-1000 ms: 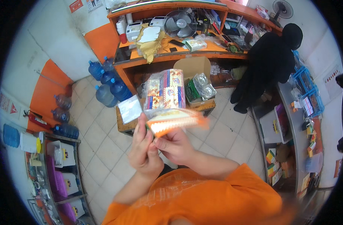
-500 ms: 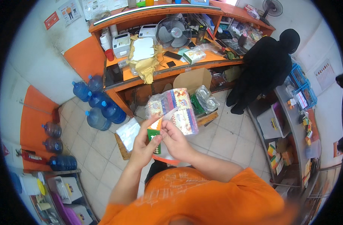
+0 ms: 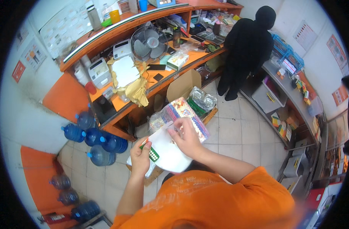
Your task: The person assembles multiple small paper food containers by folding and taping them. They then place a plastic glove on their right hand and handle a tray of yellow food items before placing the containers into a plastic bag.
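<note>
White card spread between both hands

The card (image 3: 167, 152) is thin and smooth, its plain white face turned up and its lower edge running in a round curve. At its left side is a narrow green panel with a pale scalloped pattern, and a touch of orange shows by the fingers.

The left hand (image 3: 141, 154) is closed on the card at that left side, thumb pressed over the green panel. The right hand (image 3: 186, 136) is at the upper right edge, fingers bent and close to the thumb; whether they pinch the card cannot be told. Most of the white face lies between the hands and below the right one, in front of the orange shirt (image 3: 205, 194), which is soft cloth with a faint print.

Just beyond the hands is a block-shaped pack (image 3: 187, 114), brightly patterned and glossy with clear film. Next to it, an open box (image 3: 185, 84) of brown cardboard stands near ribbed, clear plastic tubs (image 3: 203, 100). Farther off, crumpled tan paper (image 3: 137, 93) drapes over the edge of the orange wooden counter (image 3: 151, 81).
</note>
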{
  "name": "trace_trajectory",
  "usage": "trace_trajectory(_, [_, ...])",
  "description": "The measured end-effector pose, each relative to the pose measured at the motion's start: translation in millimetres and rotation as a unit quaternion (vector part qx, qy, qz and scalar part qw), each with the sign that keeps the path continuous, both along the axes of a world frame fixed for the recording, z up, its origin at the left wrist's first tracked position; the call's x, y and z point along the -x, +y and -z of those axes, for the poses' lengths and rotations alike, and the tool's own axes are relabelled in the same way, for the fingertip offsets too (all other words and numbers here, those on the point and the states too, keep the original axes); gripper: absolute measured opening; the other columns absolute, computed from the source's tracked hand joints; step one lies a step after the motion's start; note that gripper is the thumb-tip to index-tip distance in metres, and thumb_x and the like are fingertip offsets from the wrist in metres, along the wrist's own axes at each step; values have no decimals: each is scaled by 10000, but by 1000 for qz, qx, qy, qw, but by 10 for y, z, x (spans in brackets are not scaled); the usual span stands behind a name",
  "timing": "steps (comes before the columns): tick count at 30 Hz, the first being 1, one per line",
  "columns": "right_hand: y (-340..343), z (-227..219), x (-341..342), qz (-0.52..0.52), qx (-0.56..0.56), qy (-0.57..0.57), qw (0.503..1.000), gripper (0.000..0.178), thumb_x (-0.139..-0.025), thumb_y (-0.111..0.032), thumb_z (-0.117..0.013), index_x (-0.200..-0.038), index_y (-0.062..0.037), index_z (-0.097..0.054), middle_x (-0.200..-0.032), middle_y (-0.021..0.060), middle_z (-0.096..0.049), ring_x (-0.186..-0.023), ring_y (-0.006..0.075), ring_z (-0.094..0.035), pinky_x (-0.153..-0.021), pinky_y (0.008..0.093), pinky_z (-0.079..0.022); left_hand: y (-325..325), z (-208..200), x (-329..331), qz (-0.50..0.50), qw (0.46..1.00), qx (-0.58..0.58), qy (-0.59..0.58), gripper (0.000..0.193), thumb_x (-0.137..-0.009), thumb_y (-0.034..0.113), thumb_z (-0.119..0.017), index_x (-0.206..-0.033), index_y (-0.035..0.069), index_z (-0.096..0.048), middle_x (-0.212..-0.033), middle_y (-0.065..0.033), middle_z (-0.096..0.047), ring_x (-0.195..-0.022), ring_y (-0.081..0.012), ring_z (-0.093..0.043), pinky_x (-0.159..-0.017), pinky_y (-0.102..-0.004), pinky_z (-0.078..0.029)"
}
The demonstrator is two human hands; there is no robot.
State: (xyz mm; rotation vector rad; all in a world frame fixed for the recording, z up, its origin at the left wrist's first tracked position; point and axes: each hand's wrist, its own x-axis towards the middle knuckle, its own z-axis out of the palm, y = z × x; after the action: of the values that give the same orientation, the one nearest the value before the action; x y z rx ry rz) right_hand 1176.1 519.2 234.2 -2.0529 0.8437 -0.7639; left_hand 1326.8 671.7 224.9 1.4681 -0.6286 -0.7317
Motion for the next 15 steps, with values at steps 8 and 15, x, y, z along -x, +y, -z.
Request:
trace_trajectory(8, [-133, 67, 157, -107, -567, -265, 773, 122, -1060, -153, -604, -1125, -59, -649, -1029, 20, -704, -945, 101, -672, -840, 287, -554, -311, 247, -117, 66, 978, 106, 166, 429, -1011, 222, -709, -1325, -43, -584, -1138, -68, -691, -993, -122, -647, -892, -266, -516])
trace_trajectory(15, [-172, 171, 287, -85, -522, -255, 810, 130, -1069, -175, -591, -1092, -73, -668, -1030, -21, -678, -968, 66, -621, -864, 270, -512, -610, 144, 35, 4, 998, 62, -31, 482, -971, 68, -676, -1416, -27, -517, -1238, -124, -666, -1144, -236, -637, -1013, -373, -495])
